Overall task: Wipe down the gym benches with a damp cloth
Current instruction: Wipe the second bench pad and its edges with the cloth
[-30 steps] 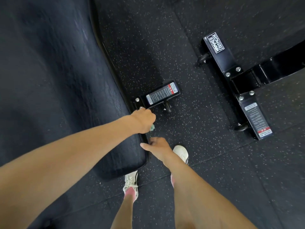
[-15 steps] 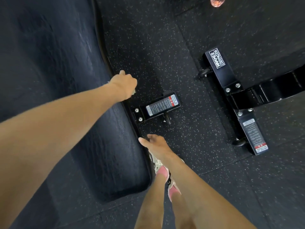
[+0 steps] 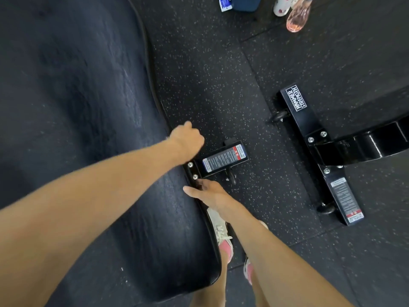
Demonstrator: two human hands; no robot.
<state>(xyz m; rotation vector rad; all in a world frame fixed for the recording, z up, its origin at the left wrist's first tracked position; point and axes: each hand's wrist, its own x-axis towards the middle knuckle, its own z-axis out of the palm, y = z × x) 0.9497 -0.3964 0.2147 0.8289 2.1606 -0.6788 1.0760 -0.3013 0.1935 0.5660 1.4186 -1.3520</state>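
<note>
A wide black padded bench (image 3: 77, 129) fills the left half of the head view. My left hand (image 3: 187, 140) is a closed fist pressed against the pad's right edge, just above the bench foot. The cloth is almost wholly hidden inside the fist; only a pale sliver shows at the wrist side. My right hand (image 3: 208, 193) hangs lower with relaxed fingers, thumb touching the pad's edge beside the foot's bolts, holding nothing.
The bench foot (image 3: 223, 157) with a warning label juts right onto the speckled rubber floor. A second black bench frame (image 3: 309, 134) lies to the right. A pink bottle (image 3: 297, 17) and a blue container (image 3: 245, 2) stand at the top. My shoes (image 3: 222, 235) are beside the pad.
My left fist slid up the pad's right edge away from me, then came partway back toward the foot. My right hand stayed by the edge. The view tilted forward.
</note>
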